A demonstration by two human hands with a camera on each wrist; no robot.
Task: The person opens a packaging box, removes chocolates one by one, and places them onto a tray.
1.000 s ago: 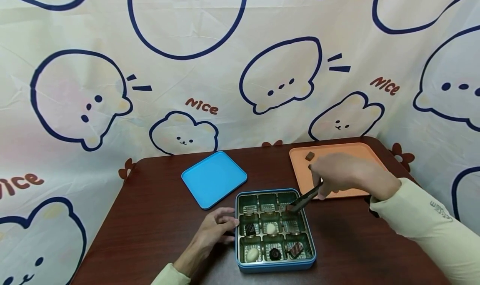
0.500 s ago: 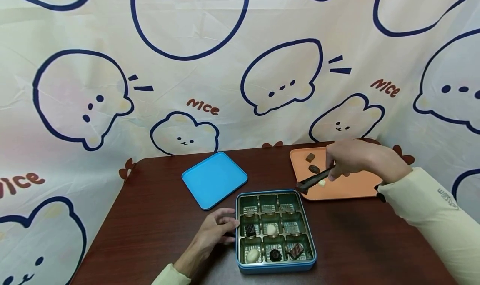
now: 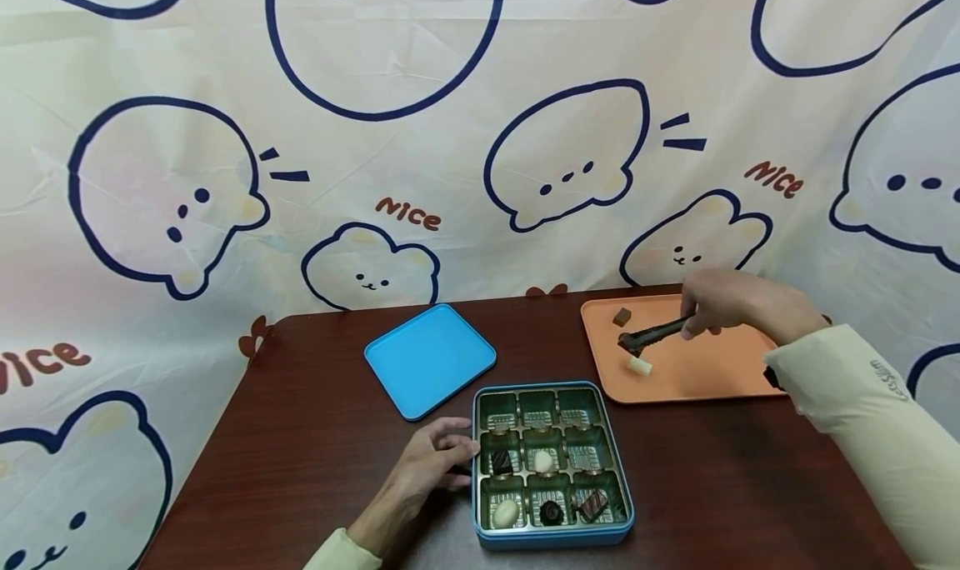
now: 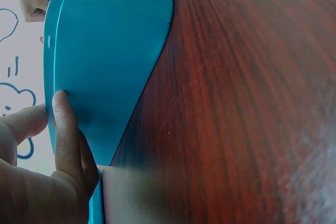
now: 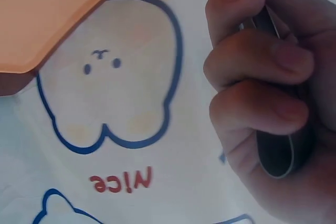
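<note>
A pale cloth printed with navy-outlined cartoon animals and reddish "Nice" lettering hangs behind a dark wood-grain table.

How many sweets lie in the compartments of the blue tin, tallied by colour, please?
White: 2, the middle-row white sweet and front-row white sweet
Dark: 3, the middle-row dark sweet, front-centre sweet and front-right sweet
Total: 5
</note>
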